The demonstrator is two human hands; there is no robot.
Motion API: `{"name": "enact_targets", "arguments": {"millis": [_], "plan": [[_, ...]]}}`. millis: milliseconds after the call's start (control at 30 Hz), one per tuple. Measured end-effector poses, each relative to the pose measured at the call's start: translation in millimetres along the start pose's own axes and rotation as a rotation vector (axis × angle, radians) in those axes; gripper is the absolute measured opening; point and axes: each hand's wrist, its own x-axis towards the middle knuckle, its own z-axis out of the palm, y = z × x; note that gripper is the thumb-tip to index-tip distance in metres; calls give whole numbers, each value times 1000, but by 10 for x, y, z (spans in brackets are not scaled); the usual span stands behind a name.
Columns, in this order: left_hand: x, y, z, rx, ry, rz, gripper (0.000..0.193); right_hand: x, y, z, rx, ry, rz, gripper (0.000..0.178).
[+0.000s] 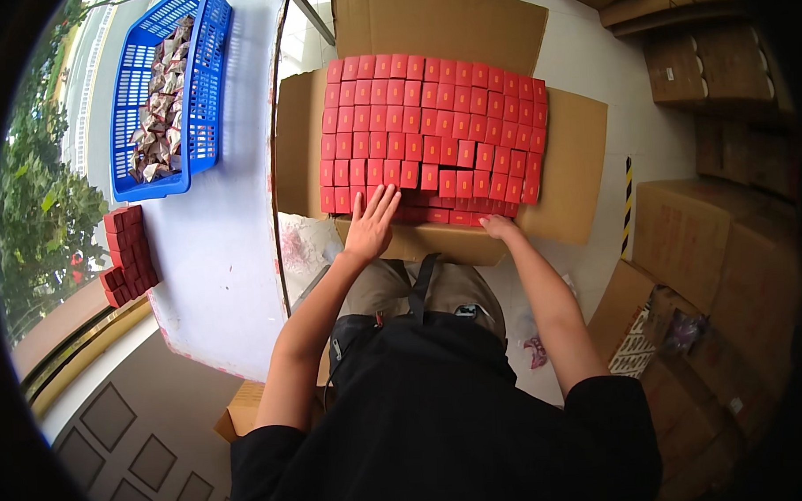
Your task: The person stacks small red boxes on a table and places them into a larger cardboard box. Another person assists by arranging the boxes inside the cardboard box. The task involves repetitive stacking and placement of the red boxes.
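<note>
Many small red boxes stand in tight rows in an open brown cardboard carton in front of me. My left hand lies on the near rows with its fingers stretched out and nothing in its grasp. By the near right part of the carton, my right hand touches the edge of the front row. Its fingers point inward and are too small and partly hidden to make out their grip. Between my hands, a gap shows a lower layer of red boxes.
At the left, a white table carries a blue plastic basket of small wrapped packets and a stack of red boxes. Brown cartons are piled along the right. A black-and-yellow strip marks the floor.
</note>
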Motion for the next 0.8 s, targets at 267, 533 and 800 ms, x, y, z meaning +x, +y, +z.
{"name": "enact_targets", "arguments": {"millis": [267,533,800], "plan": [[-11,-24,-95,-79,33,18,58,-389,-295,-214,-69,106,111,53],[-94,82,-85,4,177,-170,47,-820,-1307,137,933,236,-555,41],[-162,233,43,43,95,-131,51,-460,-1749,133,907,298,-401,61]]}}
